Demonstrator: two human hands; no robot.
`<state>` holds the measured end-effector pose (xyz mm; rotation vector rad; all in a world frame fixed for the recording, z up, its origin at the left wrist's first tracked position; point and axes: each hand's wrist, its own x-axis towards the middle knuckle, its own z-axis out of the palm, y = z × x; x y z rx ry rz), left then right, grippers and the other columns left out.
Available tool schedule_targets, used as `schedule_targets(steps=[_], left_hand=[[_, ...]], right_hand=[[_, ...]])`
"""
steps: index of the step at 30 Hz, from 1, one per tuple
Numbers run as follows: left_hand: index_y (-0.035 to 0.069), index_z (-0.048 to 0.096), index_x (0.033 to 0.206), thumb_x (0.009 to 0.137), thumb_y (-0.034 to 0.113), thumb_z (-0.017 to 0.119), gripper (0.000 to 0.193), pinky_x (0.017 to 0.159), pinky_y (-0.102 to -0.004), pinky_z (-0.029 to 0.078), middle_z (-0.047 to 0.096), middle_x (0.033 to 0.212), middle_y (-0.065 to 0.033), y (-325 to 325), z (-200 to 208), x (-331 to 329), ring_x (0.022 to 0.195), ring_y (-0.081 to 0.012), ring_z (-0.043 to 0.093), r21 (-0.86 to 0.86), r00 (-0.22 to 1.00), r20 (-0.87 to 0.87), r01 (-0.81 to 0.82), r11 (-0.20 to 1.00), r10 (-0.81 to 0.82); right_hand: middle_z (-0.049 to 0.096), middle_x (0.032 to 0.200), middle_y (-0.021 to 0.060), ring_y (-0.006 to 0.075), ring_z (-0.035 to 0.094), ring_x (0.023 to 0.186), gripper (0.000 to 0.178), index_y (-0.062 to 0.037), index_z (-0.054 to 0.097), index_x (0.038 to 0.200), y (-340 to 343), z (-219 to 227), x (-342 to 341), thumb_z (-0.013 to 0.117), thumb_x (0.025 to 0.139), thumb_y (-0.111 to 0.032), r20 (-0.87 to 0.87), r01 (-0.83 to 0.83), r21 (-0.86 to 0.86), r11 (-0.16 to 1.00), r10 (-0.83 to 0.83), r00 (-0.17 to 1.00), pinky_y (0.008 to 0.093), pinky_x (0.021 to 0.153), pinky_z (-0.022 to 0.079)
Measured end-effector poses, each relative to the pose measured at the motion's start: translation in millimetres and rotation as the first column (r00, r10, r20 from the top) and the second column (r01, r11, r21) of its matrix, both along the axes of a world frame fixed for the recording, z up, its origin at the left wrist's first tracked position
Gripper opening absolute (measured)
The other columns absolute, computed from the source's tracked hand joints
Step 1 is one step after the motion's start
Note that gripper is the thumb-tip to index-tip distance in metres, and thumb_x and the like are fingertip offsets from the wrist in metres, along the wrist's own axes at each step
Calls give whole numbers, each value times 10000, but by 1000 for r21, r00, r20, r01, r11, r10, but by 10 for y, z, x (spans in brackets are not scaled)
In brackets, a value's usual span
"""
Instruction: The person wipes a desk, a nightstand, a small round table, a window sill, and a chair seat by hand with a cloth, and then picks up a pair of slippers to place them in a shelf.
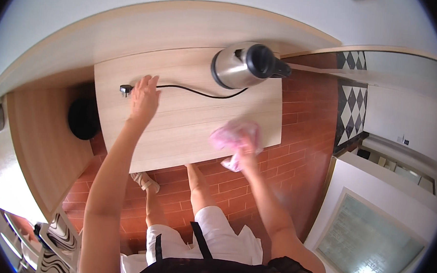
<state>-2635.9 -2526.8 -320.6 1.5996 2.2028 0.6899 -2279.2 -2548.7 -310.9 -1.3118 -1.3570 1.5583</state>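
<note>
Over the near edge of the pale wood-grain counter point(188, 126), the R hand point(248, 153) gripped a soft pink-and-white cloth point(235, 134); the L hand point(144, 99), fingers extended, covered a thin black cord point(196, 90), grip unclear. Good technique likely reqd. flat cloth contact w/ cord clear.

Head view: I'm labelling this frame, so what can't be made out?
All in the head view:
Right hand: its fingers are motion-blurred against the pink cloth.
Black cord: a stretch is covered by the left hand; its far end, by the kettle.
Right foot: hidden by the tabletop.
Kettle's inside: hidden by its lid.
</note>
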Motion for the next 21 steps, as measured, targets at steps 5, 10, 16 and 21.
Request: schedule_targets(steps=[5,10,16,21], left_hand=[[26,327,1371,705,220,763,819,1052,-422,304,369,1379,-180,846,919,990,1296,-363,308,307,952,193,170,936,-236],[67,293,1383,603,378,817,989,1048,-503,248,393,1370,-120,1430,701,1238,1335,-376,235,94,942,242,215,972,-232],[68,427,1295,608,299,802,816,1040,-498,241,436,1331,-109,1406,545,1223,1280,-367,317,193,966,150,181,964,-211],[71,462,1273,709,229,705,634,1038,-497,250,442,1332,-104,1498,545,1275,1270,-343,346,277,951,202,172,945,-232]], right_hand=[[464,1243,120,202,531,1037,429,-17,436,1274,1446,1478,152,426,852,60,453,-20,501,865,-243,858,261,775,475],[459,1200,148,411,441,1103,318,-103,588,1084,2097,1166,-1033,654,776,-146,739,-552,655,516,-286,610,489,861,399],[492,1128,141,434,453,1075,268,-43,639,947,1742,1152,-1058,627,681,-77,794,-695,607,385,-338,505,458,738,427],[524,1082,102,371,457,1065,116,-41,612,834,2073,1309,-1310,615,721,-69,833,-613,547,571,-297,467,495,787,403]])
